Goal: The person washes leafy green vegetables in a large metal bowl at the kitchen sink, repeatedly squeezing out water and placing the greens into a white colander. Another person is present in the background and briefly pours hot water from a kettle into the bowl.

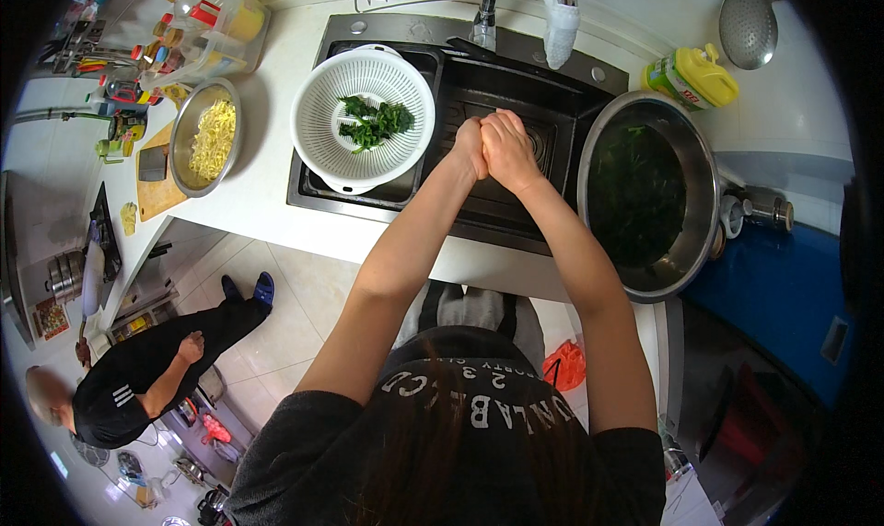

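Note:
Above the dark right basin of the sink [449, 201], my left hand [472, 145] and my right hand [507, 150] are clasped tightly together. Whatever may be between the palms is hidden by the fingers. Left of them, a white plastic colander [314, 136] sits over the smaller left basin. Clumps of wet, dark green leafy vegetable [376, 122] lie on its bottom. To my right stands a large stainless steel bowl [703, 201], with more dark greens [639, 195] under water.
A chrome faucet [486, 18] rises behind the sink. A yellow detergent jug [694, 77] stands behind the big bowl. At left are a metal bowl [231, 146] of yellowish shreds, a cleaver [152, 163] on a cutting board [157, 196], and a bottle bin [259, 46]. Another person [138, 381] stands far left.

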`<state>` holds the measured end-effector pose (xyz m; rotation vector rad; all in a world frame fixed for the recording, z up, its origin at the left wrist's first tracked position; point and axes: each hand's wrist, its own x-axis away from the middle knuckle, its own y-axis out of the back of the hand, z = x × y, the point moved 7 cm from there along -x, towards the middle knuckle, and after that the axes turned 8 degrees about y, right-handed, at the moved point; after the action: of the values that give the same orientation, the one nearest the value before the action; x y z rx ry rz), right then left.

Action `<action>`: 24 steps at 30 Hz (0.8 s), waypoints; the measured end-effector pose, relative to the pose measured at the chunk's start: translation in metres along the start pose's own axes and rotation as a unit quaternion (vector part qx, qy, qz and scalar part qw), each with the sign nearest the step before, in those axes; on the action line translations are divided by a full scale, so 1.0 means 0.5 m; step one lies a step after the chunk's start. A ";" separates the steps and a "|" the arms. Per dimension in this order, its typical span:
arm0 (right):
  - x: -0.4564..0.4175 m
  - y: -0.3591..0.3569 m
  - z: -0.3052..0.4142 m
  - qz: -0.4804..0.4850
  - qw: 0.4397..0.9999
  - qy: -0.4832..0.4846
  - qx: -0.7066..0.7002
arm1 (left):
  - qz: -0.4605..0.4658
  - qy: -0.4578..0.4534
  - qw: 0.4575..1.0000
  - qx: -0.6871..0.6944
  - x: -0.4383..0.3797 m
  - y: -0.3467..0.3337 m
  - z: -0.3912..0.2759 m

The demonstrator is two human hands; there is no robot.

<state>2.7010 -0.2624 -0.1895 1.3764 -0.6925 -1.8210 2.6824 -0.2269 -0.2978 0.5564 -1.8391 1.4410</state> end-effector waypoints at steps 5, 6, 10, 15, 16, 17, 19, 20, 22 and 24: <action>-0.005 0.000 0.008 -0.008 1.000 0.005 -0.004 | 0.011 0.005 1.000 -0.006 -0.008 0.008 -0.001; -0.006 0.001 0.009 -0.008 1.000 0.006 -0.004 | 0.011 0.010 1.000 0.005 -0.007 0.005 0.001; -0.005 0.000 0.010 -0.010 1.000 0.008 -0.001 | 0.023 0.000 0.999 -0.023 0.018 -0.008 -0.005; -0.021 0.007 0.015 -0.020 1.000 0.019 -0.005 | 0.023 -0.006 1.000 0.000 0.026 0.000 -0.009; -0.016 0.002 -0.007 -0.010 0.997 -0.052 -0.058 | 0.024 0.001 1.000 -0.009 0.029 0.000 -0.012; -0.006 -0.007 -0.030 0.000 0.986 -0.121 -0.111 | 0.024 0.007 1.000 -0.017 0.032 0.001 -0.015; 0.024 -0.027 -0.078 -0.024 0.914 -0.284 -0.288 | 0.030 0.051 0.998 -0.031 0.074 -0.018 -0.022; 0.044 -0.039 -0.100 -0.057 0.835 -0.370 -0.403 | 0.050 0.045 0.994 -0.081 0.084 -0.010 -0.031; 0.036 -0.059 -0.092 -0.081 0.679 -0.441 -0.582 | 0.056 0.040 0.991 -0.115 0.111 0.024 -0.058; 0.014 -0.043 -0.075 -0.108 0.664 -0.459 -0.581 | 0.037 -0.023 0.978 -0.202 0.168 0.025 -0.092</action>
<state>2.7306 -0.2552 -0.2208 -0.4003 0.3136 -2.3587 2.6318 -0.1716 -0.2369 0.3211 -2.1336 1.0607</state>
